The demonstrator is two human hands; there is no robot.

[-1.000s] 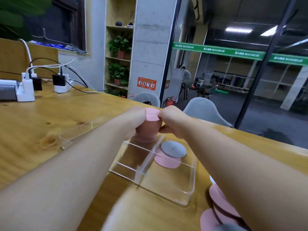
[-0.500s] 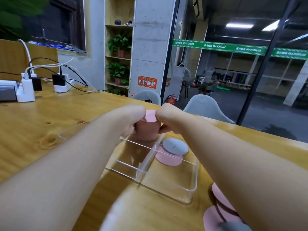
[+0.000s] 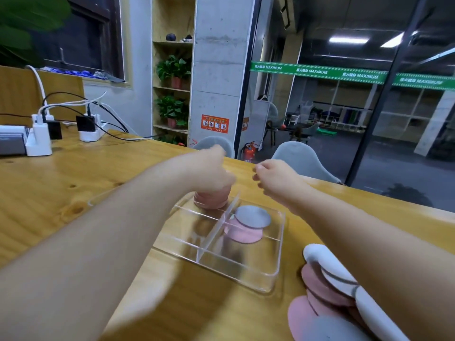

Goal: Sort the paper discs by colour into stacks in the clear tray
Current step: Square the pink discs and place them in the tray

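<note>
Left hand (image 3: 211, 172) grip clamped on pink disc stack (image 3: 210, 200) in clear tray (image 3: 258, 279); right hand (image 3: 273, 177) loosely curled, empty.

Table (image 3: 61, 193): wooden, carried a clear tray (image 3: 275, 271).
Near right: loose discs (image 3: 320, 286) lay overlapping.
Far left: chargers (image 3: 39, 141) and cables (image 3: 115, 121).

Glossy clear plastic tray (image 3: 275, 279), matt paper discs (image 3: 252, 216), varnished wooden table (image 3: 73, 183).
</note>
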